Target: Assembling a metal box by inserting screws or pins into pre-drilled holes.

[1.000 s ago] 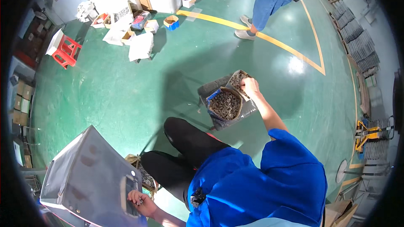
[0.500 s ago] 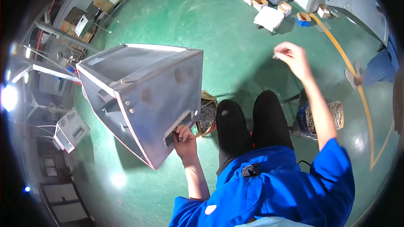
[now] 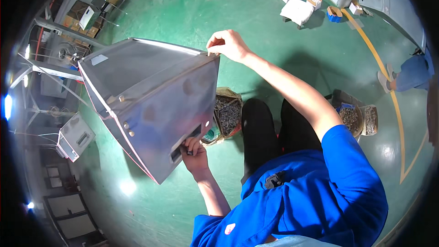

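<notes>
A big grey metal box [image 3: 169,105] with an open frame side is tilted at my left. My left hand [image 3: 195,156] has its fingers curled in at the edge of the oblong slot [image 3: 176,153] in the box's near face. A small dark thing shows by those fingers; its kind is unclear. At the box's far right corner, my right hand [image 3: 228,45] pinches a small pale piece [image 3: 210,54], partly hidden by the fingertips. Small tan round plugs [image 3: 126,125] sit along the box's left edge, and another plug [image 3: 121,98] is on its upper edge.
A bag of small metal parts [image 3: 227,115] stands between the box and my knees. More small parts fill containers [image 3: 350,120] at my right. Beyond are a white sack [image 3: 297,11] and a blue-and-tan box [image 3: 334,14]. A person's leg [image 3: 409,75] is at far right.
My right hand has swung left from over the floor to the box's far right corner. My left hand stays at the slot, and the box has shifted slightly left.
</notes>
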